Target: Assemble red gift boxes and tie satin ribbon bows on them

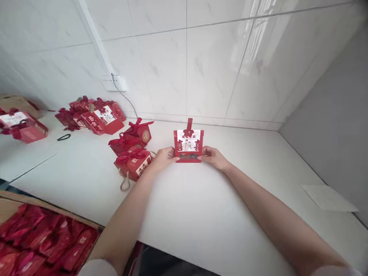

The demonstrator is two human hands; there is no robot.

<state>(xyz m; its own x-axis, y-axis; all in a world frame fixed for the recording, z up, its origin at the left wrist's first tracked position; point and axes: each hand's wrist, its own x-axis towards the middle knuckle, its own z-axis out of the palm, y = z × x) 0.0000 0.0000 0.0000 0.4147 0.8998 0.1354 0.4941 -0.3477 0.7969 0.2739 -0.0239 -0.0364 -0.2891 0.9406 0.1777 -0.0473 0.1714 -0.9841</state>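
Note:
A red gift box [188,147] with a white printed front, a red tab on top and a small window low down stands upright on the white table [195,207]. My left hand [166,158] grips its left side, thumb at the lower front corner. On the opposite side my right hand [214,157] holds the right edge in the same way, its thumb near the window. Behind the box, the fingertips of both hands are partly hidden. Close to my left hand sits a red box with a ribbon bow and rope handle [133,165].
More red ribboned boxes [126,142] stand behind that one, and a further group [100,117] lies near the wall. At lower left is a carton [94,224] packed with red boxes. A black loop [63,137], a wall socket [113,83] and a pale sheet [329,197] also show.

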